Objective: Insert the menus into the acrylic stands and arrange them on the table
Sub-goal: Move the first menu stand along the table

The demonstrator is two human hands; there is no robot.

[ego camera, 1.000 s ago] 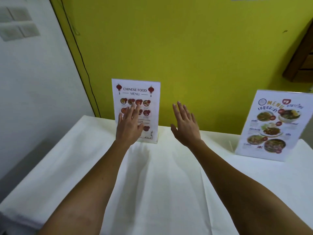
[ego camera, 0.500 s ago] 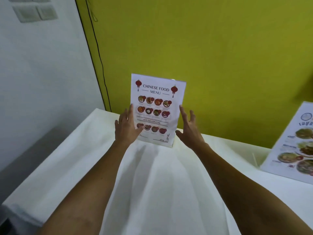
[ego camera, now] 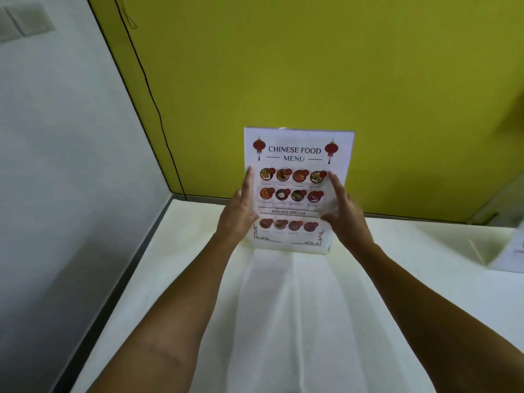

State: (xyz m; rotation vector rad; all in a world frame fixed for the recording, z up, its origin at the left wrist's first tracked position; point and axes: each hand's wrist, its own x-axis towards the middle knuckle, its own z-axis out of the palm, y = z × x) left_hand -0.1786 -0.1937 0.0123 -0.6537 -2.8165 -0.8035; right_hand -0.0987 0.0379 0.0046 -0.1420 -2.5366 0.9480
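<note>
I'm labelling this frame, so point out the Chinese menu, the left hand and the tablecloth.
Chinese menu [ego camera: 295,154]: head view, title text.
Left hand [ego camera: 238,214]: head view, back of the hand.
Tablecloth [ego camera: 297,321]: head view, bare middle folds.

The menu [ego camera: 297,191] is white with red lanterns; the tablecloth [ego camera: 283,321] is plain white; the wall [ego camera: 312,66] is yellow-green.

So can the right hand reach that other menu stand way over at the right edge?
Probably yes: the right hand is busy on the Chinese food menu stand, but only bare white tablecloth lies before the other stand.
</note>
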